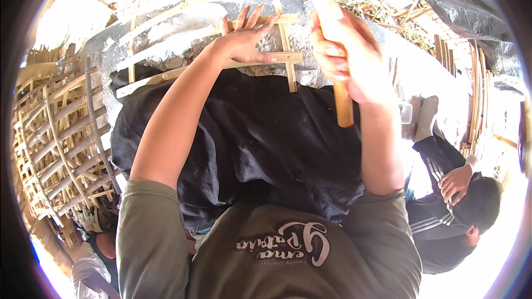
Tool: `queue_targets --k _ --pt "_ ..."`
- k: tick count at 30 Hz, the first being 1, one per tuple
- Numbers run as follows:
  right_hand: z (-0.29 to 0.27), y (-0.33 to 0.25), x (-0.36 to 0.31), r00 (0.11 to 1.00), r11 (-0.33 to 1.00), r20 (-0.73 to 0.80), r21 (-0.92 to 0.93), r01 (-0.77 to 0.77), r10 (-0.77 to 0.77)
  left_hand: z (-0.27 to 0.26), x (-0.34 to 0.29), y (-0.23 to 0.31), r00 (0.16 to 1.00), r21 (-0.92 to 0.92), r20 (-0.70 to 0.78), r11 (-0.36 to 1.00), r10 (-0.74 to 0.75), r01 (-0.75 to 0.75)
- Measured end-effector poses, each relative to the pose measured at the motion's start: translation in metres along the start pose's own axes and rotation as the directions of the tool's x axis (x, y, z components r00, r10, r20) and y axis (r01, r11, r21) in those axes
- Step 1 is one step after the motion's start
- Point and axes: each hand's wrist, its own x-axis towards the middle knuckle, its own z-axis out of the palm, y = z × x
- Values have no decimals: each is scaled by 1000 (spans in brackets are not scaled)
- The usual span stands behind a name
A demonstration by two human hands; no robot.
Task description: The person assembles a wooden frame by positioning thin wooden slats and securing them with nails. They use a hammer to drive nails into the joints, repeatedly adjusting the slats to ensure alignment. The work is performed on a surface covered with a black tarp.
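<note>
Right fingers (332,62) round partly glare-hidden handle (344,108)

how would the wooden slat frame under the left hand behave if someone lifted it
The wooden slat frame would probably feel light for its size, since its thin strips leave wide gaps. It may twist or skew when lifted by one corner, as only narrow crosspieces join the long strips. It seems unlikely to roll, being flat.
</note>
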Motion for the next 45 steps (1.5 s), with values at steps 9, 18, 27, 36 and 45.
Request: queue_targets --k 9,18,27,36,45 --pt "-25 101 41 859 491 -381 -852 -183 -342 1 0 -1 1000 11 -22 1000 3 -3" --pt "-23 111 54 918 531 -378 -806 -262 -121 -3 -8 1 999 -15 -35 1000 -21 21" --pt "-33 106 50 873 449 -481 -799 -399 -80 -4 -9 5 999 -47 -37 999 1 -2" --pt "-53 85 41 749 646 -581 -711 -277 -319 1 -6 0 998 -47 -52 999 20 -23" --pt "-44 104 35 937 497 -349 -809 -315 24 -5 -9 5 999 -32 -38 999 -8 7"
